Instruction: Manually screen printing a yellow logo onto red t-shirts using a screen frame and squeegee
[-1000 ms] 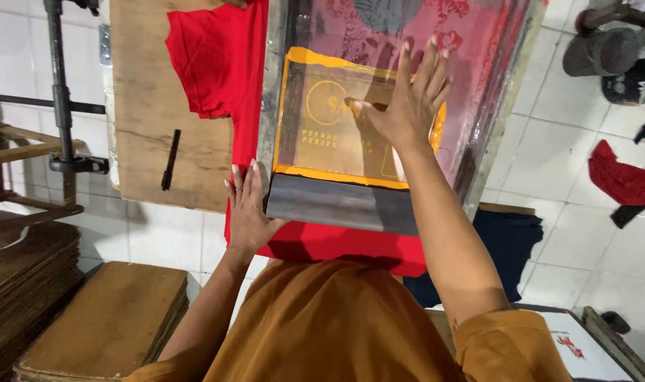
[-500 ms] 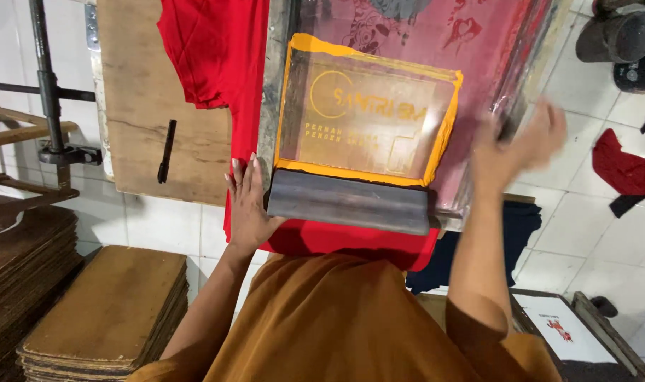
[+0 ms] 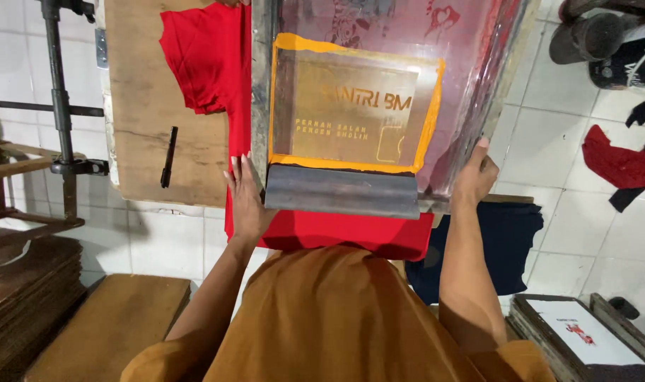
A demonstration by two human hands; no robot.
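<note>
The left hand is pressing flat, fingers spread narrow, on the red shirt beside the screen frame, while the right hand is gripping the frame's right near edge over the board.

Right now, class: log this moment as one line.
left hand: flat on red shirt | right hand: grips screen frame edge | squeegee: resting on frame | pen: on board

Both hands on printing screen (over red shirt)
</note>
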